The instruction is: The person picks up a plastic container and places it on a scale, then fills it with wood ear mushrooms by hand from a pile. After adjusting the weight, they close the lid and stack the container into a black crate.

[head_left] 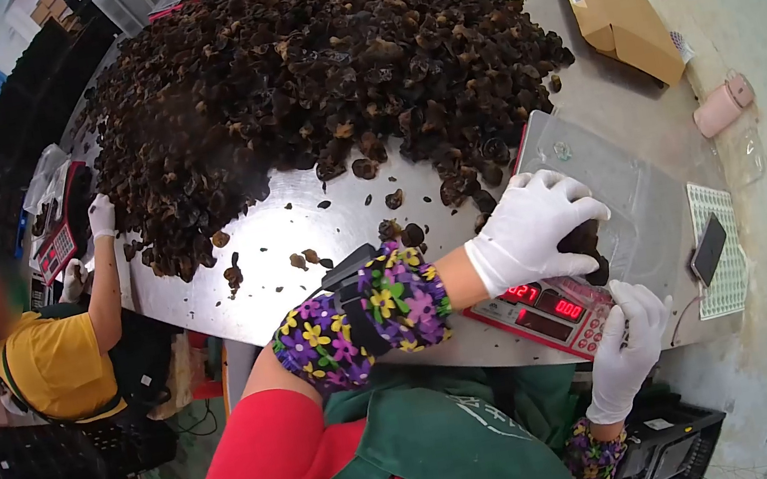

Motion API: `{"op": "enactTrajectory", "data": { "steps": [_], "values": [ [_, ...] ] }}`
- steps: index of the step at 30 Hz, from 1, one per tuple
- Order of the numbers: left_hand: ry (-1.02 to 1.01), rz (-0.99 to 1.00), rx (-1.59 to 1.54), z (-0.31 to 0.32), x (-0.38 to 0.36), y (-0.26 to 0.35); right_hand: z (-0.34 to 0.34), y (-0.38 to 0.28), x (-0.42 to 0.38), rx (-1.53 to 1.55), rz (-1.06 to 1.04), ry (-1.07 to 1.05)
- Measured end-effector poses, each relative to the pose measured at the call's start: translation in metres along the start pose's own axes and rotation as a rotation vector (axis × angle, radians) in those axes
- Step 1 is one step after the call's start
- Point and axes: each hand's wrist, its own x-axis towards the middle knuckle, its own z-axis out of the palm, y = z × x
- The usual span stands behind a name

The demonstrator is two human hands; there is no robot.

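My left hand (536, 229), in a white glove, is closed around dark dried fungus pieces (590, 250) over a clear plastic tray (624, 189). Under the tray's near side is a red scale (544, 319) with lit red digits. Near the scale's right corner is my right hand (630, 345), also gloved, its fingers slightly bent and apart, with nothing visible in them. A large heap of dark dried fungus (316, 78) covers much of the metal table (342, 231), with loose pieces along its near edge.
At the left, a co-worker in a yellow shirt (60, 365) has gloved hands near the heap and another red scale (57, 248). Further right are a cardboard box (627, 26), a pink bottle (724, 104) and a dark phone (708, 251). A black crate (672, 450) stands below.
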Motion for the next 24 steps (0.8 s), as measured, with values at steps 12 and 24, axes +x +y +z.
{"op": "enactTrajectory", "data": {
  "steps": [12,24],
  "values": [
    [0.187,-0.81,0.319,-0.069,-0.109,-0.19,-0.001,0.011,-0.001,-0.039,0.017,0.026],
    [0.428,-0.768,-0.069,-0.067,-0.097,-0.2,0.001,-0.003,0.008,-0.07,0.008,-0.003]
  ]
}}
